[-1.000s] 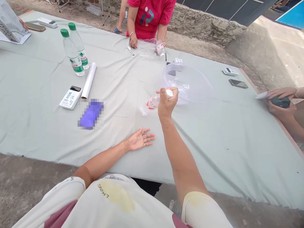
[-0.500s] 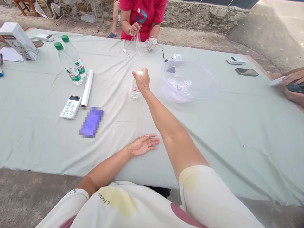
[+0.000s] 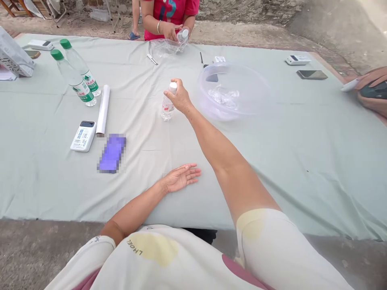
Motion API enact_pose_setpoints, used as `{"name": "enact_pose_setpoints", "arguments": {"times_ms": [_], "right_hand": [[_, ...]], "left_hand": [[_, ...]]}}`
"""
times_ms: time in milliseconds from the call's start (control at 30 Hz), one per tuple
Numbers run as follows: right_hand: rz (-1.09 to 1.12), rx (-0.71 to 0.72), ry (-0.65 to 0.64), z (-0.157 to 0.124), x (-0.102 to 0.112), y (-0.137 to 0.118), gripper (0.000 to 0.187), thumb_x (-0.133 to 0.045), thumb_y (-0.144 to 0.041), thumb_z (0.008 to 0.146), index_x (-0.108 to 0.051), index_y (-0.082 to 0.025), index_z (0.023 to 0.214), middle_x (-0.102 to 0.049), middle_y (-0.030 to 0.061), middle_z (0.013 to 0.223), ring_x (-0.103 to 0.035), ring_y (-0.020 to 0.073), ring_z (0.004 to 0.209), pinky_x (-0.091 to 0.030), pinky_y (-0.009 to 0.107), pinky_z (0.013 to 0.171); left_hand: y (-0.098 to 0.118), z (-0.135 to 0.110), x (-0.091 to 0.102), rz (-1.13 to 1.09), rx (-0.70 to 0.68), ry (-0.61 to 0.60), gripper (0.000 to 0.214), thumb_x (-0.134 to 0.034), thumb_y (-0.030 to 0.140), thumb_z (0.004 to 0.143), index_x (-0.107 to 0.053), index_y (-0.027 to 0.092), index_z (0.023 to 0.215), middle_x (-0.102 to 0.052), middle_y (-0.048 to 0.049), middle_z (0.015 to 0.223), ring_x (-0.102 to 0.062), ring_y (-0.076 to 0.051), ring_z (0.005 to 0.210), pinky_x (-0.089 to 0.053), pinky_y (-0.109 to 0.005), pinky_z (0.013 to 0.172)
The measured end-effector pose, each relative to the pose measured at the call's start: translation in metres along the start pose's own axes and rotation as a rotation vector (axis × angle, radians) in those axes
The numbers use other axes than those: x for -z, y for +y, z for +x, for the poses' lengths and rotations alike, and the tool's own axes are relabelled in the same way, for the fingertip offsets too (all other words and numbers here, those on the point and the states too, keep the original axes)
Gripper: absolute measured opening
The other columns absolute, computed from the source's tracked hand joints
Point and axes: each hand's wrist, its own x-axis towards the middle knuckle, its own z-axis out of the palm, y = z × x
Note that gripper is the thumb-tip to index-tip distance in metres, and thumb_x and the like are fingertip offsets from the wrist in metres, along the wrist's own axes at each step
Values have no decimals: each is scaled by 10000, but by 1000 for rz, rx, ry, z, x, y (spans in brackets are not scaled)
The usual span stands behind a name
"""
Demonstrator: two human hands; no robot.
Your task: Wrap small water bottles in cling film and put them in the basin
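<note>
My right hand [image 3: 179, 96] reaches out over the table and grips the white cap of a small clear bottle [image 3: 167, 105] with a red label. The bottle stands upright on the pale green cloth [image 3: 272, 153]. Just to its right sits a large clear plastic bowl [image 3: 234, 94] with crumpled clear plastic inside. My left hand [image 3: 180, 178] lies palm up on the cloth near the front edge, fingers stretched out and holding nothing.
Two green-capped water bottles [image 3: 75, 76], a white roll [image 3: 103, 108], a white device [image 3: 83, 135] and a blurred purple item [image 3: 112, 152] lie at left. A person in red [image 3: 169, 16] handles a bottle and plastic bag opposite. Another person's hands [image 3: 371, 90] are at right, near a phone [image 3: 311, 74].
My right hand swung the small bottle from lying tilted near the bowl to standing upright on the cloth left of the bowl. My left hand stayed put.
</note>
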Motion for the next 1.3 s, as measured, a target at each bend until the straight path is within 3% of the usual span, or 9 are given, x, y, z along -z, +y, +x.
{"name": "enact_pose_setpoints", "arguments": {"times_ms": [233, 367, 433, 567, 733, 933, 1167, 1233, 1300], "right_hand": [[-8, -139, 69, -3, -12, -13, 405, -630, -428, 914, -414, -250, 1207, -578, 67, 1102, -588, 259, 1084, -463, 521, 960], [-50, -163, 124, -13, -18, -28, 301, -407, -408, 1009, -405, -187, 1213, -549, 93, 1186, -573, 264, 1191, -425, 468, 1001], [-53, -168, 127, -17, -17, -30, 307, -392, -416, 1010, -403, -185, 1213, -547, 94, 1207, -570, 265, 1209, -423, 451, 1012], [56, -263, 42, -27, -15, -23, 556, -708, -445, 823, -414, -219, 1238, -609, 95, 1188, -608, 276, 1107, -474, 503, 1006], [185, -268, -7, -48, -18, -7, 857, -786, -293, 681, -336, -206, 1406, -647, 114, 1244, -600, 275, 1154, -428, 508, 1084], [221, -280, -70, -60, -24, 8, 750, -762, -271, 667, -440, -187, 1340, -658, 124, 1265, -616, 236, 1116, -465, 452, 1035], [171, -387, -23, -71, -18, 19, 937, -806, -302, 651, -383, -193, 1480, -560, 182, 1395, -557, 303, 1244, -427, 520, 1084], [96, -425, -34, -80, -9, 21, 863, -787, -298, 683, -433, -174, 1460, -559, 194, 1394, -578, 301, 1212, -450, 491, 1063], [15, -414, -47, -93, 2, 25, 637, -719, -273, 746, -554, -164, 1351, -621, 172, 1308, -620, 276, 1118, -474, 465, 1023]], "left_hand": [[-4, 0, 1, 30, -33, 2, 242, -715, 309, 902, -714, 193, 1115, -696, -119, 1215, -614, -221, 1197, -324, -451, 1153], [-9, -1, 3, 65, -78, -12, 282, -737, 329, 885, -702, 189, 1127, -673, -133, 1269, -611, -223, 1209, -312, -444, 1163], [-12, -2, 4, 79, -103, -15, 304, -752, 329, 871, -699, 191, 1137, -669, -135, 1281, -609, -226, 1220, -307, -437, 1167], [-18, -5, 3, 92, -137, -8, 315, -778, 315, 849, -708, 197, 1132, -669, -125, 1279, -605, -221, 1224, -307, -426, 1168], [-26, -11, 1, 116, -157, -31, 301, -782, 322, 846, -722, 192, 1110, -670, -118, 1265, -603, -222, 1215, -300, -424, 1171], [-31, -12, 1, 115, -149, -40, 290, -793, 310, 836, -722, 182, 1087, -688, -121, 1219, -618, -225, 1190, -302, -441, 1167], [-28, -13, -3, 170, -115, -11, 332, -819, 336, 807, -722, 174, 1080, -697, -125, 1199, -617, -230, 1200, -317, -438, 1159], [-29, -15, -6, 228, -127, 3, 370, -841, 364, 775, -724, 171, 1068, -694, -129, 1200, -604, -242, 1222, -313, -440, 1163], [-32, -18, -9, 329, -148, 22, 370, -833, 382, 771, -722, 175, 1057, -690, -127, 1211, -587, -256, 1250, -305, -448, 1168]]}}
